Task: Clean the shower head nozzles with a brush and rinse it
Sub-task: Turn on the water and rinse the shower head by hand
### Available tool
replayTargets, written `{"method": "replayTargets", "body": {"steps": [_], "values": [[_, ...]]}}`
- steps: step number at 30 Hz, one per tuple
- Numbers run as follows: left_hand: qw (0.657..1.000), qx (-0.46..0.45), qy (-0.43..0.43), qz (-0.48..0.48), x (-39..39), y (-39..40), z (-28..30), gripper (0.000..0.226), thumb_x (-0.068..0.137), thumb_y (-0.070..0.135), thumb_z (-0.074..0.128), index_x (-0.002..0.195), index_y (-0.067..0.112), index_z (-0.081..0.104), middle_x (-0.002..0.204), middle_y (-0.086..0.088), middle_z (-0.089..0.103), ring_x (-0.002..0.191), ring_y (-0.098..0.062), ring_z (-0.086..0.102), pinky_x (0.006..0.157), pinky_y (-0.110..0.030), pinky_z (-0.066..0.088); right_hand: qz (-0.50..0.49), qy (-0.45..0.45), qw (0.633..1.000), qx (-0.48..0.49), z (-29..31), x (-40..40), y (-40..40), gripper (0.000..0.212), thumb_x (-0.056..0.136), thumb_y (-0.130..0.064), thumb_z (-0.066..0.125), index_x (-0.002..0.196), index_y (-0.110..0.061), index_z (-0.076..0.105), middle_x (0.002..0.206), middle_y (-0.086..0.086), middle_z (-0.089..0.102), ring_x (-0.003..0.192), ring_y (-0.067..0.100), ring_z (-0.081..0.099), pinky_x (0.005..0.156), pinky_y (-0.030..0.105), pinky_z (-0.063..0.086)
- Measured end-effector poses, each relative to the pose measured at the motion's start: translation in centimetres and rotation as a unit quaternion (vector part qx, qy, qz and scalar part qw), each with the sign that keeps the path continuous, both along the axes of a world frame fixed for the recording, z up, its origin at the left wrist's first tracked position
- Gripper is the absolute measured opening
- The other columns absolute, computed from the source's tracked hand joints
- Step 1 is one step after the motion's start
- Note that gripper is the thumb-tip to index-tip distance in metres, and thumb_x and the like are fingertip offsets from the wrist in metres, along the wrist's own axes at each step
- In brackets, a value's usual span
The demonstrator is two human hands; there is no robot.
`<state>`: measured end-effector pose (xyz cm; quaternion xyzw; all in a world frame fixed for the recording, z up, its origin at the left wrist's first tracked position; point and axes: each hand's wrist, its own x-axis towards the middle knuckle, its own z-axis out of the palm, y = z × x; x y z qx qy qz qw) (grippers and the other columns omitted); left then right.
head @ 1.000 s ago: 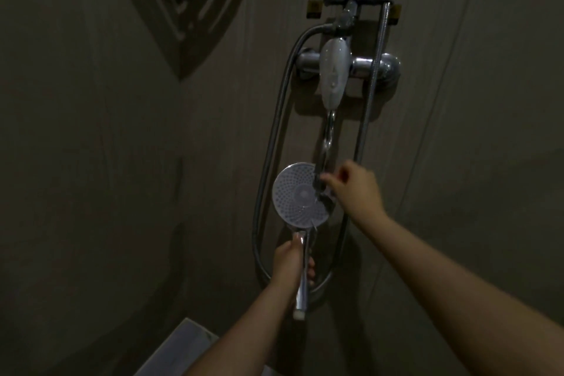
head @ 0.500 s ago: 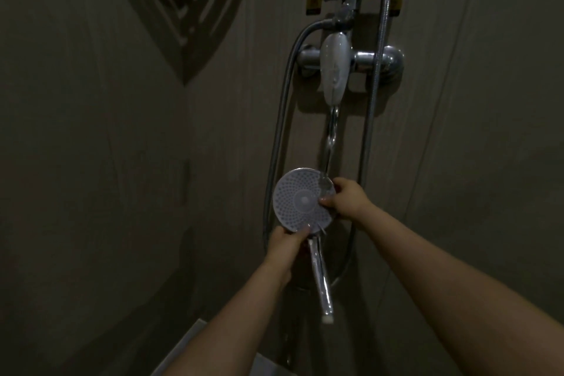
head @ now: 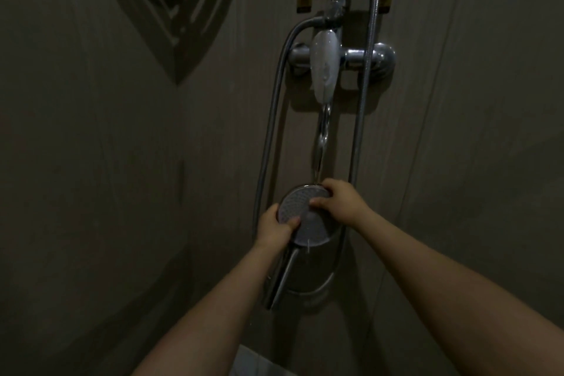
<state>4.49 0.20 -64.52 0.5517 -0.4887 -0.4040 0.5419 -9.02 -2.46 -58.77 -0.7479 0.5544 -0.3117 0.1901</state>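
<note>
I hold the shower head at centre frame under the tap stream. My left hand grips its lower-left rim, my right hand its upper right; handle points down-left toward me.

No readable text anywhere in your view.
You see no letters, numbers, brand marks or signs that can be made out: the white oval mixer lever carries only a faint, blurred mark, and the dim light hides anything finer.
</note>
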Motion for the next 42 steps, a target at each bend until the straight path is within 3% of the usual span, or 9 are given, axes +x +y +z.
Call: {"method": "replayTargets", "body": {"steps": [3,9,13,21,23,27,34,37,42], "values": [[0.999,0.014,0.033,-0.002,0.4,-0.2,-0.5,0.031,0.086,0.004,0.060,0.115,-0.005,0.053,0.120,-0.023,0.061,0.105,-0.030,0.060,0.092,-0.040,0.050,-0.039,-0.127,0.991,0.015,-0.6,-0.5,-0.3,0.011,0.087,-0.013,0.060,0.097,-0.008,0.062,0.091,0.006,0.061,0.085,0.017,0.055,0.065,0.022,0.039],[0.966,-0.045,-0.251,-0.053,1.2,-0.2,-1.4,0.055,0.075,0.038,0.070,0.124,0.022,0.051,0.124,0.002,0.061,0.115,-0.016,0.056,0.102,-0.041,0.044,-0.158,-0.215,0.963,0.045,-1.8,-0.5,-1.0,0.028,0.093,-0.014,0.051,0.114,0.003,0.057,0.116,0.021,0.061,0.104,0.031,0.058,0.080,0.031,0.042],[0.883,-0.121,-0.451,-0.049,0.3,-0.3,-1.5,0.088,0.074,0.065,0.055,0.146,0.026,0.023,0.150,0.002,0.033,0.137,-0.019,0.035,0.113,-0.046,0.027,-0.205,-0.236,0.947,0.073,-1.9,-0.2,-1.6,0.030,0.094,-0.016,0.049,0.118,0.003,0.055,0.121,0.022,0.058,0.111,0.035,0.056,0.090,0.036,0.045],[0.758,-0.130,-0.636,-0.060,-0.3,0.3,-1.7,0.075,0.092,0.025,0.046,0.150,0.008,0.001,0.160,-0.010,0.003,0.148,-0.023,0.000,0.119,-0.037,-0.002,-0.210,-0.232,0.942,0.122,-2.0,0.9,-1.2,0.035,0.094,-0.016,0.049,0.119,0.007,0.053,0.123,0.025,0.057,0.113,0.038,0.056,0.091,0.038,0.047],[0.809,-0.109,-0.563,-0.128,0.2,0.3,-1.9,0.083,0.089,0.029,0.052,0.150,0.013,-0.001,0.160,-0.007,-0.001,0.148,-0.021,-0.002,0.119,-0.039,-0.001,-0.189,-0.217,0.952,0.104,-1.9,0.7,-0.7,0.032,0.093,-0.017,0.049,0.118,0.002,0.053,0.120,0.022,0.058,0.111,0.036,0.057,0.089,0.038,0.047],[0.979,-0.107,-0.143,-0.095,0.4,0.2,-0.8,0.081,0.081,0.020,0.068,0.147,0.018,0.021,0.152,-0.005,0.028,0.140,-0.022,0.030,0.114,-0.034,0.029,-0.104,-0.166,0.980,0.041,-1.6,1.6,0.2,0.012,0.091,-0.011,0.053,0.100,-0.008,0.060,0.097,0.013,0.060,0.093,0.022,0.057,0.075,0.026,0.040],[0.997,-0.059,0.020,0.043,1.6,-0.2,-0.5,0.044,0.078,-0.003,0.066,0.118,0.000,0.049,0.115,-0.015,0.060,0.099,-0.018,0.056,0.069,-0.015,0.047,-0.030,-0.111,0.993,-0.040,-1.0,4.0,1.0,0.020,0.084,-0.016,0.064,0.102,-0.009,0.068,0.099,0.008,0.070,0.091,0.019,0.063,0.078,0.022,0.045],[0.998,-0.052,0.008,0.021,1.1,0.0,-0.6,0.033,0.082,0.001,0.063,0.112,0.004,0.052,0.103,-0.007,0.057,0.097,-0.019,0.056,0.071,-0.019,0.048,-0.048,-0.134,0.989,-0.038,-1.2,4.0,1.1,0.016,0.085,-0.028,0.064,0.087,-0.013,0.069,0.076,-0.001,0.064,0.075,0.012,0.058,0.062,0.020,0.041],[0.995,-0.053,0.067,0.058,0.3,-0.5,-0.7,0.030,0.080,0.005,0.066,0.102,0.013,0.047,0.099,-0.005,0.055,0.092,-0.019,0.055,0.068,-0.022,0.049,-0.050,-0.195,0.979,-0.023,-1.5,1.8,0.0,0.022,0.093,-0.010,0.050,0.111,-0.004,0.062,0.104,0.014,0.063,0.100,0.023,0.057,0.079,0.021,0.043]]}}
